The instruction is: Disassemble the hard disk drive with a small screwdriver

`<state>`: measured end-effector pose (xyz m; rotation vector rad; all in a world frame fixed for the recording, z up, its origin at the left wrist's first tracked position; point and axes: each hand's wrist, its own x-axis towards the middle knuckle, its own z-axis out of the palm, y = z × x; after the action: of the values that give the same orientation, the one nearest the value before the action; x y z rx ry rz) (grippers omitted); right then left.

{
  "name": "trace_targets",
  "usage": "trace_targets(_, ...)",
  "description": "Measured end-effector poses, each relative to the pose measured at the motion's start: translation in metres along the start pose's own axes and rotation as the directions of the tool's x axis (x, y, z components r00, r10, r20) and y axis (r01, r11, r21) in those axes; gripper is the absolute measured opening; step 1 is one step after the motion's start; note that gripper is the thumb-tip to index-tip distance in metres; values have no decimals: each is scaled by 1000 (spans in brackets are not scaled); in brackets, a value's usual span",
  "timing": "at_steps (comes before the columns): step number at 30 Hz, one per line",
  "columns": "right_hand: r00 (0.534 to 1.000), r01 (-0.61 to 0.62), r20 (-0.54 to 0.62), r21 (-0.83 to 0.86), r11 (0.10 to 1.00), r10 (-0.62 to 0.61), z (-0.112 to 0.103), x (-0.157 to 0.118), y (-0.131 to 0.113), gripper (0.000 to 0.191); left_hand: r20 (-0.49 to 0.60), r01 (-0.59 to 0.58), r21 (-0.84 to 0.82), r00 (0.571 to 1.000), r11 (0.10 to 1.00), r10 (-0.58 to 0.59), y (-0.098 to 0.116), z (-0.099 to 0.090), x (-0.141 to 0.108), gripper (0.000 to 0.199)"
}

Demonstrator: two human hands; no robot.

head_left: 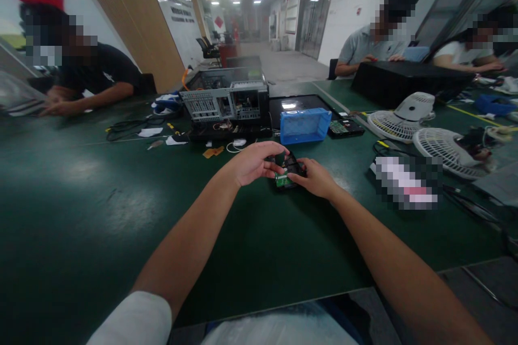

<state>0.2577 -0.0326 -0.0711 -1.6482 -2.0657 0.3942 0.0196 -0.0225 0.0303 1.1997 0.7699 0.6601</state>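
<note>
A small black plastic casing with a green circuit board [281, 179] in it is between my two hands, low over the table. From the left, my left hand [259, 163] arches over it, index finger at the raised black part and the other fingers curled by the board. My right hand [318, 177] pinches the casing's right side, thumb along the board's edge and fingers behind the black part. The fingers hide much of the casing, so its exact kind cannot be made out.
Beyond my hands stand an opened computer case [224, 102] and a blue plastic bin [305, 126]. A drive-like unit with a circuit board [346, 128] lies right of the bin. White fan parts [394, 125] and cables are at the right. Co-workers sit across the green table [101, 183].
</note>
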Motion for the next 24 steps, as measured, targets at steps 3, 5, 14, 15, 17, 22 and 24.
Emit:
trace_targets(3,1000,-1,-6,7,1000,1,1,0,1,62,4,20,-10,1000,1000,-20,0,-1,0,30)
trace_targets(5,1000,1,-10,10,1000,-1,1,0,2,63,24,36,-22,999,999,-36,1,-1,0,30)
trace_targets(14,1000,9,-3,-1,1000,-9,-1,0,1,60,4,38,-83,999,996,-38,2,2,-1,22)
trace_targets(15,1000,9,-3,-2,1000,-9,-1,0,1,60,-2,33,-75,999,997,-34,2,2,-1,22)
trace_targets(17,1000,6,-1,-5,1000,-7,0,1,2,60,-3,30,-41,1000,999,-30,3,2,-1,23)
trace_targets(22,1000,-9,5,11,1000,9,-1,0,1,63,-38,34,58,999,998,-32,3,-1,-1,27)
trace_targets(24,1000,-15,10,15,1000,15,-3,-1,-1,63,-69,20,82,998,996,-14,1,-3,1,28)
